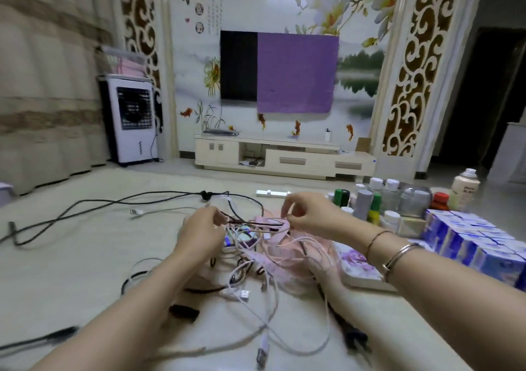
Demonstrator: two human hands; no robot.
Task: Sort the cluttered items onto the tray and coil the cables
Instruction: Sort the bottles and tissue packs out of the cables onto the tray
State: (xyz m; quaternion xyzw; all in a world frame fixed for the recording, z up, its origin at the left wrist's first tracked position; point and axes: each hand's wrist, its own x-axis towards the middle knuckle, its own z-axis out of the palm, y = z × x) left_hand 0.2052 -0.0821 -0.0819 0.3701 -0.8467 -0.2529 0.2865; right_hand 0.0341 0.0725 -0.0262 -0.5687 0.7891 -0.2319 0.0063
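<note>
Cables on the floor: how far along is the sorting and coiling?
Early. Nothing looks coiled: the cable tangle still sprawls loose over pink fabric. In hand: the left hand and right hand each pinch a dark cable stretched between them. Left: coiling every cable, including the long black cable, and sorting the bottles and tissue packs.

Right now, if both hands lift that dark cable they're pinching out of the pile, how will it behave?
Probably floppy: the dark cable sags between the left hand and right hand. It likely snags, since it runs through the tangle of white cables and may drag them up. It looks thin, so probably light, with its loose ends trailing.
</note>
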